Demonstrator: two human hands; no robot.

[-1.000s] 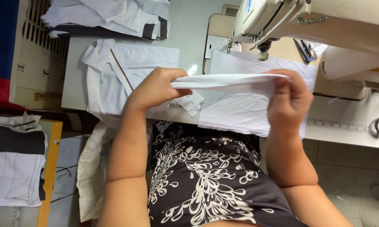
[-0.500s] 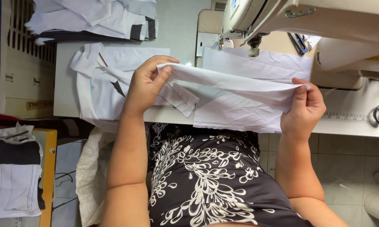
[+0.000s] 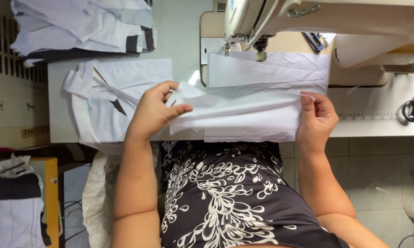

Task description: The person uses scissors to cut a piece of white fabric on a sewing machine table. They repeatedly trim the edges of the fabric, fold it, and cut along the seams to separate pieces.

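Observation:
A piece of white fabric [image 3: 253,108] lies stretched across the front of the sewing table, folded lengthwise. My left hand [image 3: 154,110] grips its left end, thumb on top. At the right end, my right hand [image 3: 316,120] pinches the cloth between thumb and fingers. The fabric's far edge reaches under the presser foot [image 3: 261,54] of a cream sewing machine [image 3: 308,18].
More white garment pieces [image 3: 110,101] lie left of my hand, and a stack of white and dark cloth [image 3: 83,25] sits at the back left. Scissors [image 3: 413,110] rest at the table's right edge. Folded cloth [image 3: 12,202] sits on a low stand at the lower left.
The fabric was held up in the air between both hands; now it is lowered onto the table and spread towards the machine's needle. Both hands moved down and apart.

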